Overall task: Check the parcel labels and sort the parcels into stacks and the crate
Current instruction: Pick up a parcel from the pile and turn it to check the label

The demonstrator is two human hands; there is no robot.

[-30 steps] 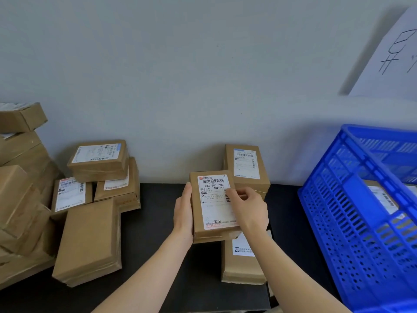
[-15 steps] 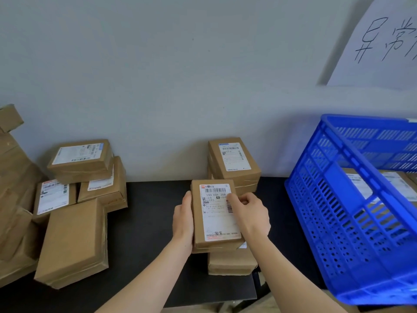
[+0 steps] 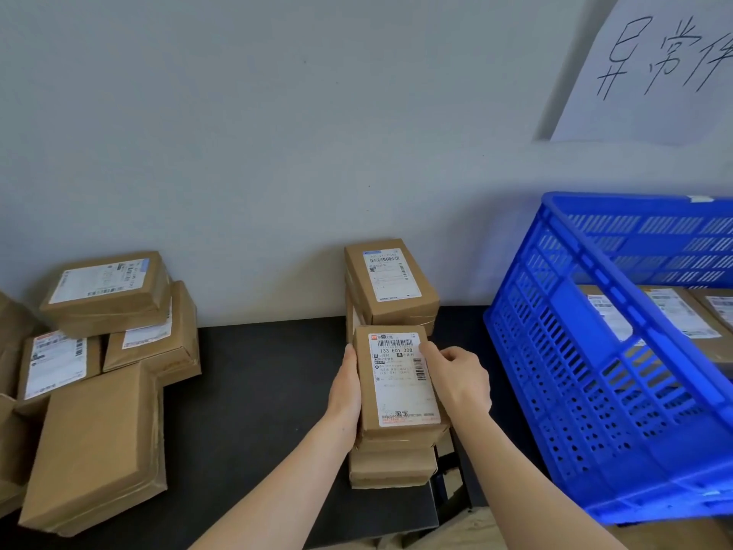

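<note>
Both forearms reach in from the near edge, and the left hand lies flat along the left side of the parcel, thumb stretched up its edge, fingers hidden underneath. The right hand clamps the opposite side: thumb tip on the white label beside the barcode, the other fingers curled at the right edge. So it's a two-handed hold, label up and level.

The parcel sits at the front of the worktop, towards its right end, directly over a low stack of brown boxes. Whether it rests on that stack or hangs just above, I cannot tell. Just behind it, against the wall, stands a taller stack, label facing up.

To the right, the blue crate stands tilted, its perforated wall near the right wrist, with labelled parcels lying inside.

To the left there is a broad strip of bare black worktop, running from the wall to the front edge. Beyond it, a loose pile of brown parcels crowds the left end. A handwritten sheet hangs on the wall above the crate.
</note>
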